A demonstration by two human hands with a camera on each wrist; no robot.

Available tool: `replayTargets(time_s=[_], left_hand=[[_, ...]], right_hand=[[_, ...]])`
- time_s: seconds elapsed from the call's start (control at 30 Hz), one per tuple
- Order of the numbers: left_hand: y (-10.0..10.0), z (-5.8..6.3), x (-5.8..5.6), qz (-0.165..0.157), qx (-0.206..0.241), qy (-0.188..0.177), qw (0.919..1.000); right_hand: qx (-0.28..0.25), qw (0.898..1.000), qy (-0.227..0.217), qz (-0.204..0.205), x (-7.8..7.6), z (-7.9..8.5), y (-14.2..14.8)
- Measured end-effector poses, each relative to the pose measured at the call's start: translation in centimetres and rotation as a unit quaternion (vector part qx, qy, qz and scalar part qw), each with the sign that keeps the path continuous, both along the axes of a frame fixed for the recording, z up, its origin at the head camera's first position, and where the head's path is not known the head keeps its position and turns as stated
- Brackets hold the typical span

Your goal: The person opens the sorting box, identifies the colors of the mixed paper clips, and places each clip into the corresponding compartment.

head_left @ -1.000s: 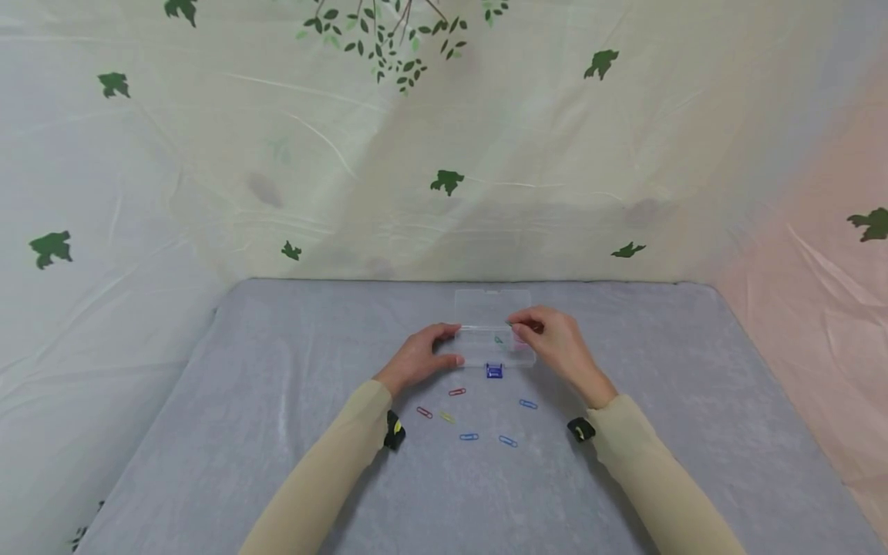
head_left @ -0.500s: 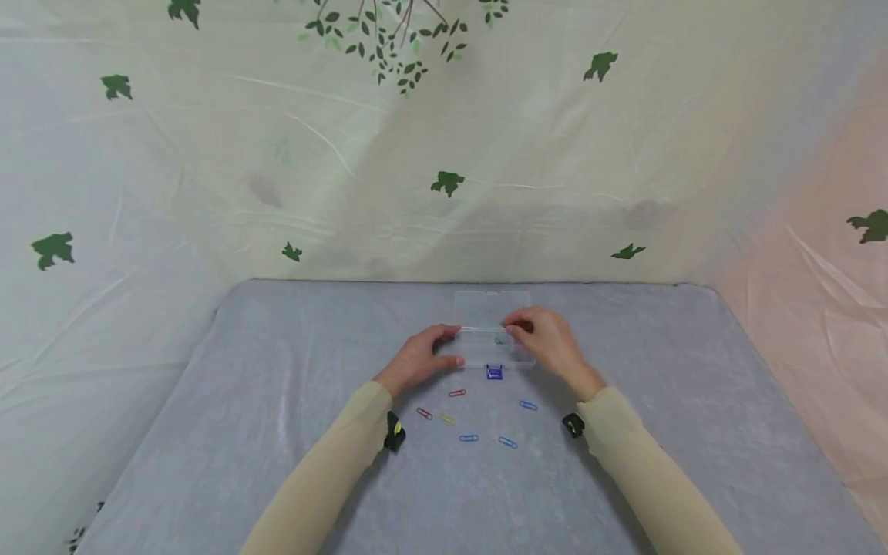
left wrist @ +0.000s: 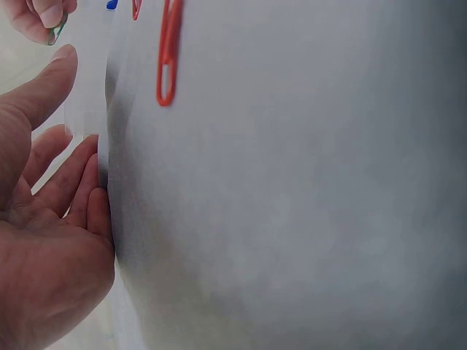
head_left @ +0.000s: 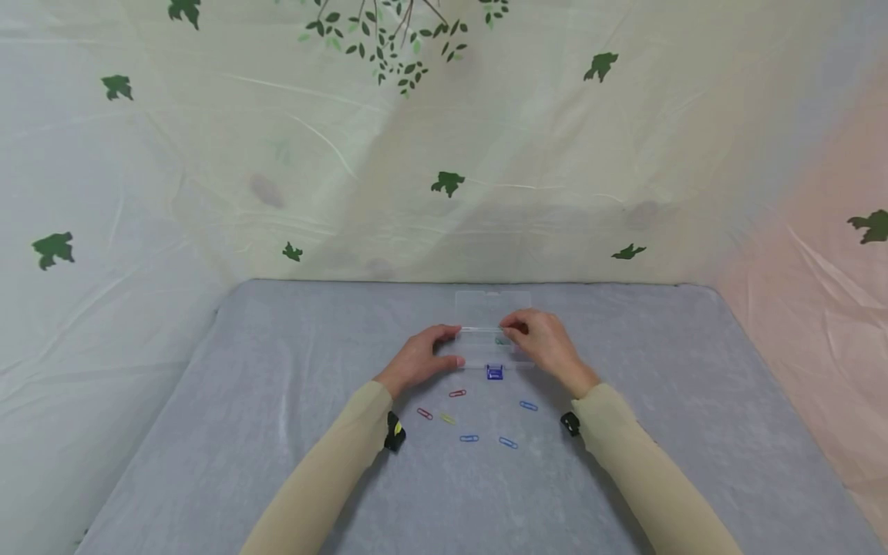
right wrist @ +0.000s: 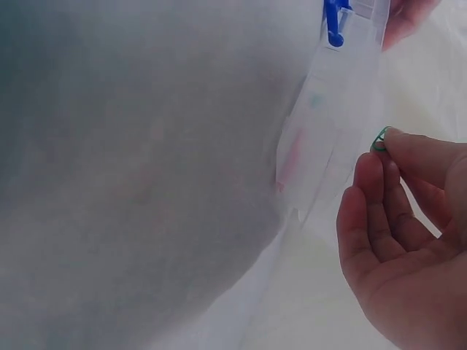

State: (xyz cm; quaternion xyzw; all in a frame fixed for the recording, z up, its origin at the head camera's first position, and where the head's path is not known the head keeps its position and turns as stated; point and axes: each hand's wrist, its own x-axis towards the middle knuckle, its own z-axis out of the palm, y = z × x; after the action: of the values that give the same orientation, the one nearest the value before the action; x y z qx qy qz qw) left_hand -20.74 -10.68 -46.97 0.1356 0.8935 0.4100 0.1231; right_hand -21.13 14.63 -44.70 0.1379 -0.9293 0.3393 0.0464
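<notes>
A clear plastic box (head_left: 479, 353) sits toward the back of the table with its lid (head_left: 479, 308) folded open behind it. My left hand (head_left: 420, 356) holds the box's left end, thumb at the front edge and fingers at the back. Over the box's right part, my right hand (head_left: 549, 343) pinches a small green paper clip (right wrist: 380, 138) between thumb and fingertips. Through the box wall in the right wrist view show a blurred green spot (right wrist: 316, 100) and a pink shape (right wrist: 294, 154). A blue latch (head_left: 495, 372) hangs at the box's front.
In front of the box several paper clips lie scattered: a red paper clip (head_left: 457, 393), another red paper clip (head_left: 425, 414), a yellow paper clip (head_left: 448, 419) and blue paper clips (head_left: 469, 438). Grey cloth (head_left: 333, 470) covers the table, and a leaf-patterned curtain (head_left: 375, 208) hangs behind.
My right hand has shifted left above the box with the green paper clip pinched, then slowed. My left hand, the box and the loose clips have stayed in place.
</notes>
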Motion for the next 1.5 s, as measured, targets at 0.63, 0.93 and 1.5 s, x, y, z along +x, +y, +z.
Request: replayTargets(time_s=[0.63, 0.93, 1.5], left_hand=[[0.1, 0.3, 0.0, -0.004, -0.004, 0.001, 1.0], [0.0, 0.3, 0.1, -0.002, -0.003, -0.001, 1.0], [0.1, 0.1, 0.0, -0.001, -0.004, -0.006, 1.0]], right_hand=[[-0.002, 1.0, 0.013, 0.006, 0.5, -0.2, 0.5], [-0.043, 0.999, 0.015, 0.012, 2.3, -0.1, 2.1], [-0.036, 0.997, 0.0, 0.063, 6.5, 0.4, 3.6]])
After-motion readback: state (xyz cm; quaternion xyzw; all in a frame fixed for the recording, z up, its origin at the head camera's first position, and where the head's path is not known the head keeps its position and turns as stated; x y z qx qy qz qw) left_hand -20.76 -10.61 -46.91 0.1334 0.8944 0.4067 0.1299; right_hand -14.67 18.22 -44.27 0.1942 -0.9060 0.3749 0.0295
